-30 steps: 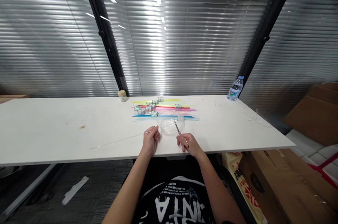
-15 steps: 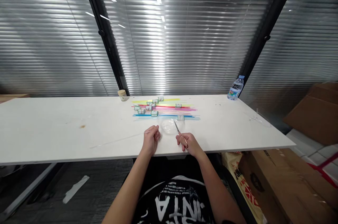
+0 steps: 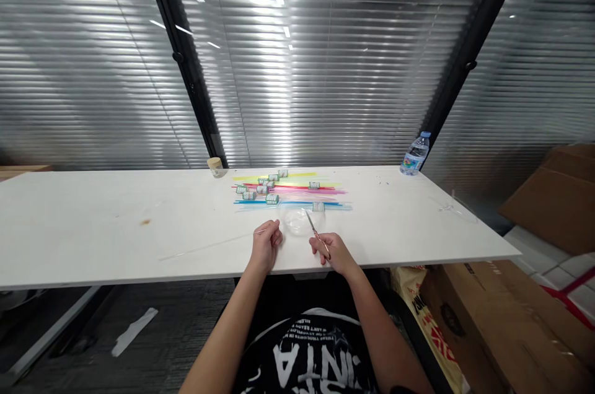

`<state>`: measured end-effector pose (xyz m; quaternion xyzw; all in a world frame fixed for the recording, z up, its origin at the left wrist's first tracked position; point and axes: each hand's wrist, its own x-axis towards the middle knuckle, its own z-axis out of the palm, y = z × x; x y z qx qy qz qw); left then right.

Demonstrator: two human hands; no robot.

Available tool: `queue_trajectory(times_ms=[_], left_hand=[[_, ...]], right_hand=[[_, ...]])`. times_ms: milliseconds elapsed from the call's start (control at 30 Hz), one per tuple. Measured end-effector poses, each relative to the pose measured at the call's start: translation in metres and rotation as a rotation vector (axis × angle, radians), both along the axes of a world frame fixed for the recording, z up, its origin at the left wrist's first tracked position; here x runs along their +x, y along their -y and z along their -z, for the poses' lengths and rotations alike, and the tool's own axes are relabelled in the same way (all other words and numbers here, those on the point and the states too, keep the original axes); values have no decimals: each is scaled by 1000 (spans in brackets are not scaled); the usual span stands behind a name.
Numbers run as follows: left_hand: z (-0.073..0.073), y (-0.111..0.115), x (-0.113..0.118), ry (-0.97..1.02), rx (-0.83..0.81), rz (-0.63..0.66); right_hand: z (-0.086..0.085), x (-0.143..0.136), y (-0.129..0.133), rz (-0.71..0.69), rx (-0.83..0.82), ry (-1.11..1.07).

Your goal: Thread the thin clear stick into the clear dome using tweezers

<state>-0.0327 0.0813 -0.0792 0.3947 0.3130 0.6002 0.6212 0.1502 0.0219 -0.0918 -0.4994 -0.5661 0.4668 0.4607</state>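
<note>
My left hand (image 3: 266, 242) is closed on one end of a thin clear strip (image 3: 209, 246), whose long part trails left over the white table (image 3: 83, 227). Held in my right hand (image 3: 333, 250) is a pair of scissors (image 3: 314, 230) with copper-coloured handles, its slim blades pointing up and away from me. A round, clear dish or coil (image 3: 296, 222) lies between my hands, a little beyond them; its exact kind is hard to make out. Past it, thin strips in yellow, red, pink and blue (image 3: 297, 203) lie side by side, with several printed paper labels (image 3: 272, 199) around them.
A small lidded jar (image 3: 215, 167) stands at the table's back edge. A water bottle (image 3: 415, 154) is at the back right, with thin clear strands (image 3: 450, 208) near the right edge. Cardboard boxes (image 3: 506, 313) stand right of the table, and metal blinds (image 3: 297, 72) rise behind it.
</note>
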Motion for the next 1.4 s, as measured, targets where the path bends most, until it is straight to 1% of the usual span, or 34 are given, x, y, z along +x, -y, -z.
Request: queue_trajectory(times_ms=[300,533,800,1400], left_hand=[[-1,1,1,-9,7,-1],[1,0,0,-15,17,9],[-1,1,0,-17,22,4],[0,0,0,-18,2,1]], right_hand=[[-4,0,2,5,5,7],[-3,0,1,7,-2,7],[-6,-1,3,11,-8,5],[-5,-1,2,19,12,4]])
